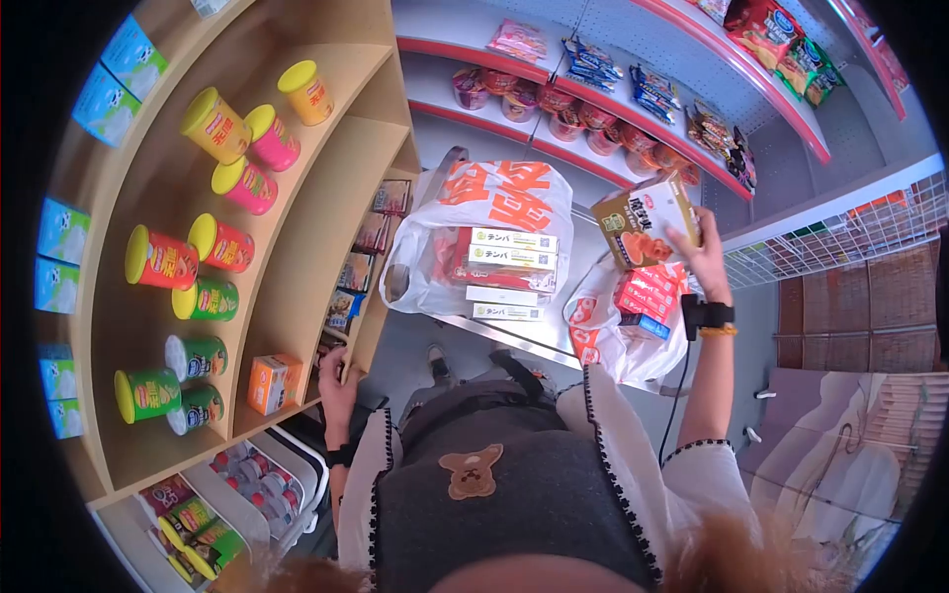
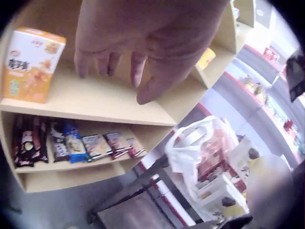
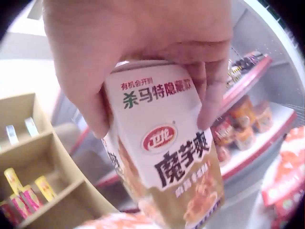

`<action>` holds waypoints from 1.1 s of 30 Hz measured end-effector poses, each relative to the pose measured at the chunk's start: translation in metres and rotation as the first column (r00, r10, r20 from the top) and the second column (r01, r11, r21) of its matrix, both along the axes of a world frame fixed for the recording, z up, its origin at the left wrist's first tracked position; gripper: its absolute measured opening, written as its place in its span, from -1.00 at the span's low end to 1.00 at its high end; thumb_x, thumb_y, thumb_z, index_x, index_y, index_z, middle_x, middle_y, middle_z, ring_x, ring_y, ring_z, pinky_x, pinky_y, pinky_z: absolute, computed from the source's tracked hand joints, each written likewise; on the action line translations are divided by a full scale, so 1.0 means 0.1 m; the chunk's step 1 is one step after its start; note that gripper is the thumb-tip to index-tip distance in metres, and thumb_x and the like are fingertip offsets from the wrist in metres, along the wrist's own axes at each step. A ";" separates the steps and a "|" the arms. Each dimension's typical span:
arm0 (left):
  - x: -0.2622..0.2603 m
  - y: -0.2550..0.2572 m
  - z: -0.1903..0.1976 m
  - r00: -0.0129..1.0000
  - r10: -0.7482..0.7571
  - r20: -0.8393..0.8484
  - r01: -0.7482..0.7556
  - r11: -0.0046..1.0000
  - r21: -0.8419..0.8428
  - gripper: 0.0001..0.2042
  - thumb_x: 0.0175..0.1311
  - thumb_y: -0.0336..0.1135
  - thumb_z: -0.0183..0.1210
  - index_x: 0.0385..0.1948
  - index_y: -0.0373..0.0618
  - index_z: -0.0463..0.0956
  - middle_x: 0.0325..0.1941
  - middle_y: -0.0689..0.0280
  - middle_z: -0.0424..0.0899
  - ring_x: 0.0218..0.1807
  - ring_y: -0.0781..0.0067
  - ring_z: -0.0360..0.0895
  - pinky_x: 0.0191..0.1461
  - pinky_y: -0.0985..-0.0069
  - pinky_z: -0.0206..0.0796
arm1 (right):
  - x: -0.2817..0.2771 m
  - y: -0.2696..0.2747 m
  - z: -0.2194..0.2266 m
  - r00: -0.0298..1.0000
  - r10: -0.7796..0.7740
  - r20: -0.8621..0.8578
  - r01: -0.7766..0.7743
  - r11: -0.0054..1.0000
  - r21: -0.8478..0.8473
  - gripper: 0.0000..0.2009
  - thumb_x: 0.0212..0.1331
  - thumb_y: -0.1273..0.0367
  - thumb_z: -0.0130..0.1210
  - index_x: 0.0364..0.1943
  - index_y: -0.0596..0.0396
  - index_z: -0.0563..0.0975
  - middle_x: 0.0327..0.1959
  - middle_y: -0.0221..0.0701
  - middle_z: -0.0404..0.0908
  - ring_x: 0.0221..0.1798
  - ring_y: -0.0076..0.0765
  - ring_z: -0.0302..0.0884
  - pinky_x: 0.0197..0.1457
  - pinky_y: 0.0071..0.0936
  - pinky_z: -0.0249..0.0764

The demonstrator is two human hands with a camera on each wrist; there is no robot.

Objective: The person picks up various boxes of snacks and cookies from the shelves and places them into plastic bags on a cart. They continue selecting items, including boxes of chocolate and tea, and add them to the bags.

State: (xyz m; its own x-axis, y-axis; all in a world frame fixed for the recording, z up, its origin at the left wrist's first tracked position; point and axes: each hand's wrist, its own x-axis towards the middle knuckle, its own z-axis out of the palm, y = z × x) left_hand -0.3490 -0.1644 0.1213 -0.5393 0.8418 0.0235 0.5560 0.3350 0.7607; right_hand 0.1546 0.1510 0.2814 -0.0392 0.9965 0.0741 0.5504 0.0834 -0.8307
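My right hand (image 1: pixel 710 259) grips a white and brown snack box (image 1: pixel 633 242) by one end, raised above the plastic bag (image 1: pixel 583 331) at the right of the cart. Thumb and fingers wrap its two sides in the right wrist view, where the box (image 3: pixel 162 119) shows its printed front. My left hand (image 1: pixel 339 390) is at the edge of the wooden shelf (image 1: pixel 306 232), holding nothing. In the left wrist view the fingers of that hand (image 2: pixel 152 38) hang loosely over the shelf board, apart from an orange and white snack box (image 2: pixel 32 67) on the same board.
A larger white bag (image 1: pixel 534 193) with several boxes stands on the metal cart (image 1: pixel 524 341). Chip canisters (image 1: pixel 163 259) line the wooden shelf at left. Red-edged shelves (image 1: pixel 465 54) with cups and snack packs run behind. Below left is a bin (image 1: pixel 262 484) of bottles.
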 end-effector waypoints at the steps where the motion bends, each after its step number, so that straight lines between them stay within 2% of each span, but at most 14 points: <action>1: 0.13 0.17 0.20 0.967 -0.065 0.245 0.068 0.998 -0.003 -0.59 0.05 -0.48 0.18 0.00 -0.21 0.36 0.02 0.15 0.49 0.12 0.24 0.42 0.15 0.39 0.25 | -0.05 -0.07 0.25 0.996 0.049 -0.075 -0.051 0.998 -0.025 -0.40 -0.15 0.31 0.35 0.01 0.20 0.34 -0.12 -0.29 0.52 -0.05 -0.45 0.43 0.03 -0.50 0.35; 2: 0.27 0.33 0.47 0.873 -0.113 0.474 0.125 0.992 0.007 -0.58 0.07 -0.44 0.21 0.01 -0.22 0.35 0.03 0.18 0.50 0.10 0.30 0.44 0.14 0.42 0.26 | -0.11 -0.19 0.45 0.990 0.127 -0.061 -0.127 0.992 -0.002 -0.40 -0.15 0.32 0.35 0.03 0.21 0.34 -0.10 -0.30 0.51 -0.04 -0.45 0.42 0.05 -0.50 0.33; 3: 0.43 0.53 0.89 0.902 -0.310 0.299 0.324 0.946 0.005 -0.54 0.09 -0.39 0.23 0.06 -0.22 0.33 0.04 0.18 0.50 0.10 0.37 0.44 0.16 0.44 0.25 | -0.24 -0.35 0.63 0.974 0.221 -0.052 -0.220 0.975 0.020 -0.39 -0.15 0.34 0.35 0.04 0.22 0.34 -0.09 -0.32 0.50 -0.03 -0.45 0.41 0.07 -0.50 0.32; 5: 0.76 0.80 1.44 0.888 -0.443 0.123 0.434 0.896 0.090 -0.34 -0.02 -0.22 0.32 0.16 -0.19 0.26 0.16 0.05 0.38 0.22 0.19 0.32 0.26 0.36 0.14 | -0.66 -0.68 0.91 0.921 0.378 0.090 -0.381 0.924 0.016 -0.31 -0.32 0.36 0.40 0.03 0.26 0.38 -0.13 -0.29 0.51 -0.04 -0.38 0.44 0.07 -0.45 0.34; 8: 0.99 1.03 1.98 0.734 -0.674 -0.088 0.673 0.703 0.229 -0.10 -0.17 -0.12 0.37 0.27 -0.12 0.03 0.28 -0.03 0.18 0.28 0.00 0.20 0.32 0.31 0.06 | -1.38 -1.08 0.76 0.717 0.614 0.330 -0.646 0.763 -0.018 -0.35 -0.45 0.32 0.43 -0.07 0.15 0.47 -0.27 -0.18 0.51 -0.24 -0.05 0.49 -0.12 -0.32 0.43; 10: 1.03 0.96 1.93 0.676 -0.737 -0.016 0.722 0.658 0.215 -0.02 -0.20 -0.12 0.38 0.31 -0.05 -0.09 0.35 -0.04 0.05 0.28 -0.05 0.18 0.28 0.33 0.13 | -1.83 -1.29 0.51 0.626 0.717 0.306 -0.728 0.678 -0.099 -0.38 -0.43 0.32 0.42 -0.11 0.15 0.45 -0.26 -0.19 0.51 -0.21 -0.04 0.51 -0.14 -0.28 0.44; 12: 0.92 0.87 1.76 0.733 -0.678 0.052 0.659 0.726 0.196 -0.13 -0.18 -0.12 0.36 0.26 -0.03 0.09 0.26 -0.01 0.23 0.19 -0.01 0.31 0.15 0.31 0.27 | -2.19 -1.50 0.33 0.608 0.749 0.264 -0.745 0.653 -0.135 -0.38 -0.41 0.30 0.42 -0.12 0.16 0.41 -0.25 -0.21 0.51 -0.21 -0.02 0.51 -0.16 -0.25 0.45; 14: 0.72 0.73 1.58 0.641 -0.761 0.102 0.754 0.600 -0.267 -0.28 -0.19 -0.11 0.33 0.12 -0.06 0.25 -0.05 0.03 0.50 -0.07 0.00 0.49 -0.10 0.28 0.38 | -2.47 -1.65 0.21 0.534 0.797 0.281 -0.809 0.579 -0.105 -0.34 -0.39 0.26 0.43 -0.09 0.10 0.35 -0.20 -0.14 0.52 -0.14 0.03 0.51 -0.11 -0.25 0.46; 16: 0.47 0.52 1.38 0.708 -0.703 0.066 0.697 0.681 -0.224 -0.34 -0.19 -0.10 0.33 0.05 -0.07 0.30 -0.19 0.06 0.54 -0.17 0.00 0.51 -0.18 0.28 0.38 | -2.65 -1.72 0.13 0.511 0.819 0.261 -0.818 0.556 -0.145 -0.36 -0.31 0.29 0.40 -0.04 0.11 0.34 -0.15 -0.20 0.52 -0.08 -0.07 0.51 -0.04 -0.30 0.44; 19: -0.04 0.26 1.28 0.852 -0.524 0.017 0.522 0.845 -0.120 -0.41 -0.23 -0.11 0.33 -0.07 -0.10 0.36 -0.34 0.09 0.55 -0.28 0.03 0.53 -0.25 0.26 0.39 | -2.67 -1.69 -0.03 0.633 0.760 -0.145 -0.771 0.637 -0.028 -0.47 -0.10 0.41 0.27 0.03 0.13 0.33 -0.09 -0.34 0.49 0.04 -0.31 0.41 0.13 -0.36 0.31; 22: -0.61 0.01 0.95 0.979 -0.198 -0.047 0.186 0.965 -0.183 -0.29 -0.26 -0.05 0.35 0.04 -0.12 0.32 -0.25 0.06 0.57 -0.19 0.10 0.55 -0.12 0.30 0.39 | -2.52 -1.61 -0.32 0.676 0.729 -0.105 -0.735 0.658 -0.164 -0.60 0.00 0.42 0.21 -0.03 0.14 0.38 -0.09 -0.35 0.50 0.03 -0.34 0.42 0.11 -0.37 0.32; 26: -1.33 -0.02 0.51 0.995 0.097 -0.035 -0.102 0.970 -0.222 -0.29 -0.23 0.00 0.34 0.04 -0.16 0.36 -0.04 0.04 0.53 -0.03 0.11 0.50 0.04 0.33 0.33 | -2.25 -1.63 -0.80 0.723 0.646 -0.245 -0.685 0.623 -0.377 -0.74 0.09 0.39 0.16 -0.14 0.13 0.44 -0.25 -0.40 0.54 -0.12 -0.46 0.48 -0.03 -0.49 0.38; 29: -1.89 -0.10 -0.26 0.986 0.164 -0.005 -0.162 0.969 -0.186 -0.27 -0.19 0.06 0.29 0.07 -0.18 0.35 0.05 0.06 0.50 0.09 0.16 0.43 0.18 0.39 0.21 | -2.21 -1.72 -0.81 0.739 0.638 -0.216 -0.660 0.623 -0.419 -0.75 0.11 0.39 0.15 -0.15 0.14 0.44 -0.28 -0.41 0.55 -0.15 -0.49 0.48 -0.04 -0.50 0.39; 33: -2.14 -0.18 -0.42 0.990 0.122 0.072 -0.102 0.968 -0.230 -0.24 -0.18 0.00 0.34 0.09 -0.24 0.30 0.02 0.05 0.49 0.10 0.24 0.42 0.19 0.43 0.21 | -2.24 -1.85 -0.93 0.793 0.573 -0.210 -0.595 0.652 -0.469 -0.76 0.12 0.39 0.14 -0.15 0.14 0.43 -0.28 -0.42 0.56 -0.17 -0.50 0.48 -0.05 -0.51 0.39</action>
